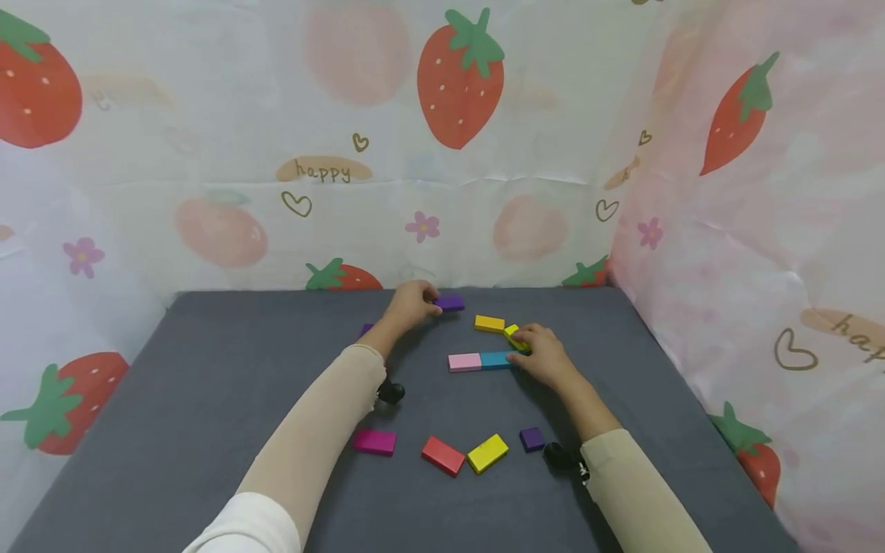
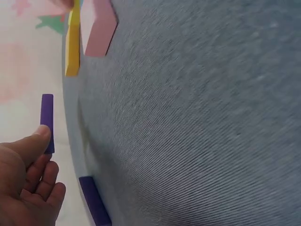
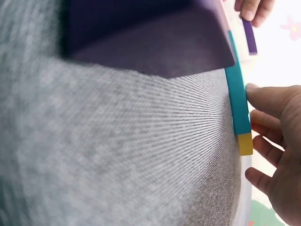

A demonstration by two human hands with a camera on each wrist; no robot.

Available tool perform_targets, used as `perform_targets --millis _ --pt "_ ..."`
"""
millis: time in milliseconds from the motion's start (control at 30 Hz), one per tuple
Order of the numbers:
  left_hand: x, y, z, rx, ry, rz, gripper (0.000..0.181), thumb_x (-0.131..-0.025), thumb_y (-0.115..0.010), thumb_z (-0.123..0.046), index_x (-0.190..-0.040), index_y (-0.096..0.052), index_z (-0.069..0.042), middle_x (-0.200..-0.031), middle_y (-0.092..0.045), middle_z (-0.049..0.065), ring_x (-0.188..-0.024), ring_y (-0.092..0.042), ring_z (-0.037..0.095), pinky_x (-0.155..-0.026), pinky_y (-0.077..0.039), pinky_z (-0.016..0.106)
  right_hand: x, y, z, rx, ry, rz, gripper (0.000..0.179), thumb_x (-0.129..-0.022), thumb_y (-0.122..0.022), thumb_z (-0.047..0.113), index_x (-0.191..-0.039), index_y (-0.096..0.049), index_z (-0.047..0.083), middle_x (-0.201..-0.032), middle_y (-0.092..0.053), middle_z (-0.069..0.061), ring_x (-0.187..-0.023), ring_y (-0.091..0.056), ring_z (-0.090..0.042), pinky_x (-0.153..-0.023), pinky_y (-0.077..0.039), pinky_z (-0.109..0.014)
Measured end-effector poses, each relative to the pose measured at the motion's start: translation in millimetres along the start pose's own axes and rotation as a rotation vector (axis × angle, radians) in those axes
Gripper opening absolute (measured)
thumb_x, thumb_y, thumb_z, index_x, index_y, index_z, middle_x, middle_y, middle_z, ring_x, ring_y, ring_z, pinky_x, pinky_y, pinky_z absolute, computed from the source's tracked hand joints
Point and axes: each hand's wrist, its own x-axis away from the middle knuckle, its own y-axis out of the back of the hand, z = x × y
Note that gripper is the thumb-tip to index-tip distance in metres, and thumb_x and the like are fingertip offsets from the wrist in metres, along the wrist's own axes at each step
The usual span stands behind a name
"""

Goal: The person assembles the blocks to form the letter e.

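Observation:
My left hand (image 1: 409, 304), at the far side of the table, pinches one end of a purple block (image 1: 451, 303). That block is clear of the cloth, against the wall in the left wrist view. My right hand (image 1: 546, 355) is at the right end of a row made of a pink block (image 1: 464, 362) and a blue block (image 1: 494, 360). Its thumb is at the blue block. The fingers spread by a slanted yellow block (image 1: 512, 331), partly covered by them. In the right wrist view, a yellow end (image 3: 244, 144) shows beyond the blue block (image 3: 239, 99).
An orange-yellow block (image 1: 489, 323) lies behind the row. Nearer me are a magenta block (image 1: 375, 442), a red block (image 1: 443, 456), a yellow block (image 1: 488, 453) and a small purple block (image 1: 531, 439). Another purple block (image 2: 95, 201) lies beside my left forearm.

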Motion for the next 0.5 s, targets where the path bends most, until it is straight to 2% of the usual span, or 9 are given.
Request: perform_targets --millis 200,500 --pt "7.3 -12.3 -7.5 -0.025 -0.028 0.024 0.031 -0.088 -0.083 -0.019 -0.115 -0.074 -0.007 -0.113 -0.072 0.009 -0.108 -0.065 0.025 -0.097 -0.052 0.040 -0.2 0 -3 -0.001 -0.015 0.002 0.049 -0.096 -0.073 0.028 -0.138 -0.063 0.002 -0.143 -0.055 -0.019 -0.130 -0.048 -0.039 -0.109 -0.040 -0.058" --pt "15.7 -22.7 -12.0 -0.056 0.016 0.035 0.031 -0.087 -0.084 -0.020 -0.115 -0.075 -0.011 -0.110 -0.072 0.006 -0.103 -0.064 0.022 -0.094 -0.052 0.039 -0.2 -1 -1 0.004 -0.003 -0.006 0.049 -0.096 -0.074 0.026 -0.137 -0.063 0.002 -0.142 -0.055 -0.019 -0.130 -0.048 -0.039 -0.109 -0.040 -0.058"
